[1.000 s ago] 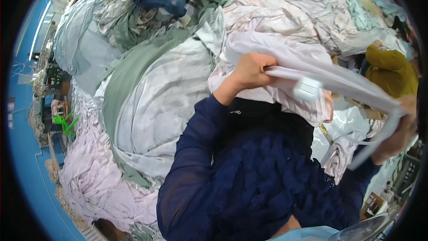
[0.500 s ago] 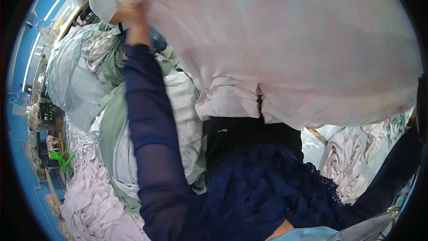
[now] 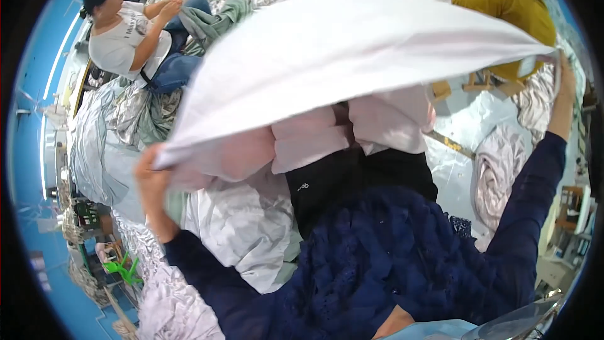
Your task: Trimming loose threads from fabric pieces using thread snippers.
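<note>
Lowered now, white sheet (image 3: 352, 56) taut and flat, both hands (image 3: 151, 182) clenched on its corners.

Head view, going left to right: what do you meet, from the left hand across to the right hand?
Left hand gripping one corner → white sheet stretched across → person in the mustard top beyond it → right hand holding the other corner.

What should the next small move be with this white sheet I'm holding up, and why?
Probably bring both hands together to fold it in half: the left hand and right hand grip opposite edges of the white sheet, stretched wide and lifted over the laundry pile.
</note>
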{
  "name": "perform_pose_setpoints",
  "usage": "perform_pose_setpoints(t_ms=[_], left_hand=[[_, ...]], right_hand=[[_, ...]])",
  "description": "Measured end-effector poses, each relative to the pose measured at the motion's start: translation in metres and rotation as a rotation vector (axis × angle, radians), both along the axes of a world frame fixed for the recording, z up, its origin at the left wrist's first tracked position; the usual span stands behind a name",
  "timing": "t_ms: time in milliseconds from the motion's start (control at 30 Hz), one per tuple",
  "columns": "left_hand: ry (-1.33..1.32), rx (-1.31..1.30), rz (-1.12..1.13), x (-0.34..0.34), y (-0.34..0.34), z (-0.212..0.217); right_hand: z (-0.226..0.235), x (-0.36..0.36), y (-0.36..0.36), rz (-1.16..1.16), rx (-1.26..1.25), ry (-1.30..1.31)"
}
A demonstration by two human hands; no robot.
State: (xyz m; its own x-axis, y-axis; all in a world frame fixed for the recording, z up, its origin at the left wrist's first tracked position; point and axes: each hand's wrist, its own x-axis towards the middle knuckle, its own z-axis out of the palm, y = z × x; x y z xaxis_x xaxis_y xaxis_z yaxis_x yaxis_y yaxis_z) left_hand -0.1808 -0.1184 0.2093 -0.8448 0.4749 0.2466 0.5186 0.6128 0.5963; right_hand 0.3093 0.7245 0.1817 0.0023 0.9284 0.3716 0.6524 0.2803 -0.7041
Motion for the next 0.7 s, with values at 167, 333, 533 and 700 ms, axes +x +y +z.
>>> perform_pose_setpoints(t_ms=[167,333,533,700], left_hand=[[-0.241,-0.181,-0.033,0.041,0.021,-0.178],[-0.184,-0.111,0.017,0.066,0.042,-0.227],[0.039,-0.138,-0.029,0.07,0.046,-0.226],[0.026,-0.191,-0.063,0.048,0.027,-0.223]], right_hand=[[-0.156,-0.004,-0.038,0.264,-0.482,0.852],[-0.234,0.001,-0.064,0.112,-0.548,0.834],[-0.27,0.018,-0.042,0.03,-0.58,0.867],[-0.261,-0.014,-0.042,-0.042,-0.538,0.831]])
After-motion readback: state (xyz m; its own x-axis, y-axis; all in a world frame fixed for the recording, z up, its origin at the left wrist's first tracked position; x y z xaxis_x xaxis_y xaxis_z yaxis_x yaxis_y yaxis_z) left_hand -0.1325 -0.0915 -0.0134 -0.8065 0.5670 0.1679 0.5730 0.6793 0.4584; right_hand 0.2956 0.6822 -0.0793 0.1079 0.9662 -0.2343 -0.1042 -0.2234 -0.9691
